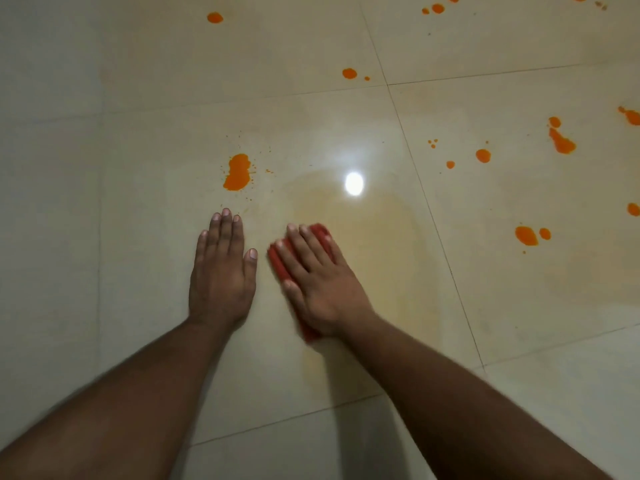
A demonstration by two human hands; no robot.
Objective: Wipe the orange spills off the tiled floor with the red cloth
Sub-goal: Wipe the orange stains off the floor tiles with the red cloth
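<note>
My right hand (317,282) lies flat with straight fingers on the red cloth (278,263), pressing it to the cream tiled floor (138,150). Most of the cloth is hidden under the hand; red edges show at its left, top and bottom. My left hand (223,271) rests flat on the bare tile just to the left of the cloth. A large orange spill (237,173) with fine splatter sits just beyond the left fingertips. A faint yellowish smear (381,237) spreads over the tile to the right of the cloth.
Several more orange spots dot the floor: one at the far top left (215,18), one at the top centre (349,73), a cluster on the right tile (561,142) and two blobs lower right (526,235). A lamp's glare (354,183) reflects off the tile.
</note>
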